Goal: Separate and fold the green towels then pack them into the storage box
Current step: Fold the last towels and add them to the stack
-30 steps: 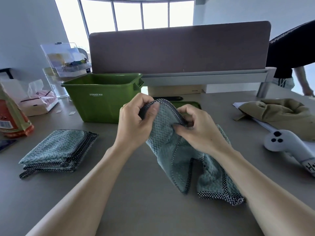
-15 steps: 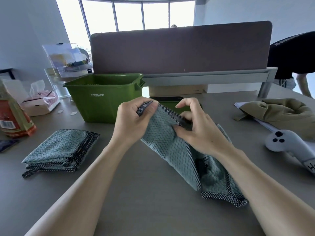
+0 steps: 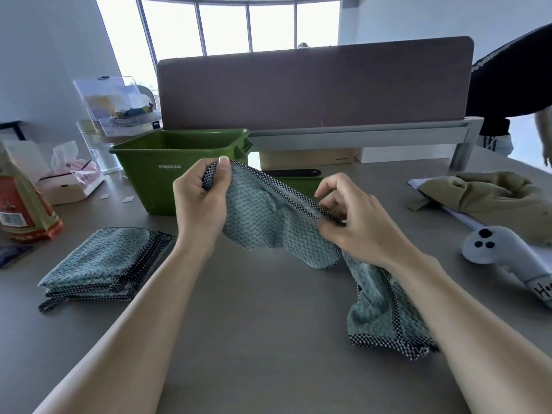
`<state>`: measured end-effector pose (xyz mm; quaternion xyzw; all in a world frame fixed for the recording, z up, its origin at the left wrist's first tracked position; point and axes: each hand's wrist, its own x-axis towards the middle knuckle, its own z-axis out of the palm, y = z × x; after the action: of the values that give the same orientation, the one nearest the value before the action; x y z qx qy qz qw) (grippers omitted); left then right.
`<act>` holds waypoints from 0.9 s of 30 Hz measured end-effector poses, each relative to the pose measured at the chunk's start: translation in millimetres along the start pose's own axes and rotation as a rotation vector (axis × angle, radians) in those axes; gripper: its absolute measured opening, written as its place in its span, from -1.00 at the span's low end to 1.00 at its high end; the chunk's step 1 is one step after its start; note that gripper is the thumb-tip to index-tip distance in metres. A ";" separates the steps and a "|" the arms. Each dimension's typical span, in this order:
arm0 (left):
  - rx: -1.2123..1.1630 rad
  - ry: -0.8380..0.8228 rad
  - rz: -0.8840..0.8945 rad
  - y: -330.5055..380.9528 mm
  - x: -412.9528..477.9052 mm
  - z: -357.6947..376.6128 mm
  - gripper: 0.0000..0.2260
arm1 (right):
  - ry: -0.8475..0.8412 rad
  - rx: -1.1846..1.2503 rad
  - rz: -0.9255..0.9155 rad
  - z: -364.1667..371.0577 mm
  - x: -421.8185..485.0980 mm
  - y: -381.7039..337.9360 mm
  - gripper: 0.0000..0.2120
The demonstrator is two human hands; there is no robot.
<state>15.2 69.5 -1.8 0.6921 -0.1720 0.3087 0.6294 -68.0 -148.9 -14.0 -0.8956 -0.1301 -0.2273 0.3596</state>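
Task looks roughly midway, prob. less. Done so far: a stack of folded green towels (image 3: 103,264) sits on the desk (image 3: 254,339), left of the person's arms, near the front of the storage box (image 3: 179,168) but not touching it. Several layers show at the checked edges (exact count can't be told). None of them is packed as far as can be seen; the box interior is mostly hidden behind its front wall, so whether anything lies inside is unclear.

In hand now: one towel (image 3: 268,222) held up above the desk, in front of the box. Left hand (image 3: 203,204) is closed on a corner of it, thumb pressed over the checked trim. Right hand (image 3: 358,225) pinches the trim further along the same edge w/ thumb and forefinger, other fingers loosely curled. The cloth sags between the two hands, not yet spread flat.

Below the right forearm more green cloth (image 3: 385,318) trails down onto the desk in a crumpled heap; can't tell if it's the same towel or a second one clinging to it.

Left to do, by my judgement: finish separating and fold this piece, fold whatever remains in the heap, then move the whole lot into the box. Packing step seems not begun.
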 end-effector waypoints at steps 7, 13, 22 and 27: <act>-0.084 -0.030 -0.046 -0.3 -0.7 0.0 -0.73 | -0.112 -0.122 -0.055 -0.4 -0.1 2.6 -0.84; -0.142 -0.053 -0.075 2.8 -1.9 0.3 -0.68 | -0.161 -0.262 0.009 4.2 2.7 14.5 -0.81; -0.135 -0.041 -0.088 -3.8 0.9 -1.8 -0.66 | -0.177 -0.189 0.072 0.1 2.5 15.3 -0.73; -0.093 -0.009 -0.104 -12.0 6.0 -7.2 -0.70 | -0.050 -0.046 0.146 -8.4 4.5 22.6 -0.87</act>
<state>25.7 79.3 -7.0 0.6714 -0.1528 0.2638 0.6755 -57.8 -170.5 -19.7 -0.9161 -0.0682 -0.1810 0.3513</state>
